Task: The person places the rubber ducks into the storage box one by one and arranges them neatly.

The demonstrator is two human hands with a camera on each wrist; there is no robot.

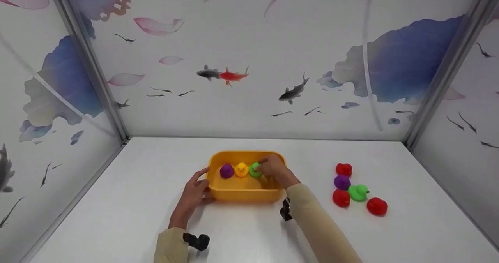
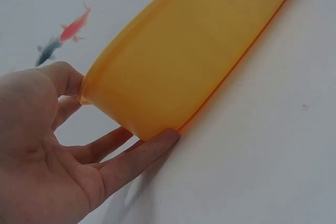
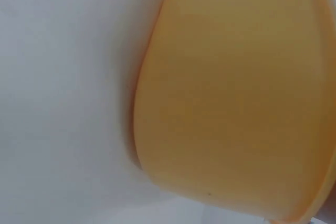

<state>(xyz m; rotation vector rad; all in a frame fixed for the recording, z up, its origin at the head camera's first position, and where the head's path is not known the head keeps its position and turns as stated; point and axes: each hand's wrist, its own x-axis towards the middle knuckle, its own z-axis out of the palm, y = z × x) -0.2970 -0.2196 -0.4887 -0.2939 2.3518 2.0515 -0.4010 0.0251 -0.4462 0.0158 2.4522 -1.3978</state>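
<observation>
A yellow plastic bin (image 1: 245, 195) stands on the white table, with my left hand (image 1: 193, 193) holding its near-left corner. In the left wrist view, fingers of that left hand (image 2: 58, 145) lie at the rim and along the lower edge. My right hand (image 1: 276, 168) reaches over the right rim and pinches a green rubber duck (image 1: 254, 170) inside. A yellow duck (image 1: 241, 170) and a purple duck (image 1: 227, 171) sit left of it in a row. The right wrist view shows mostly the bin's outer wall (image 3: 231, 93), which hides the fingers.
Right of the bin lies a loose group: several red ducks (image 1: 377, 206), a purple duck (image 1: 342, 182) and a green duck (image 1: 358, 193). Printed white panels (image 1: 249, 111) wall the table at the back and both sides.
</observation>
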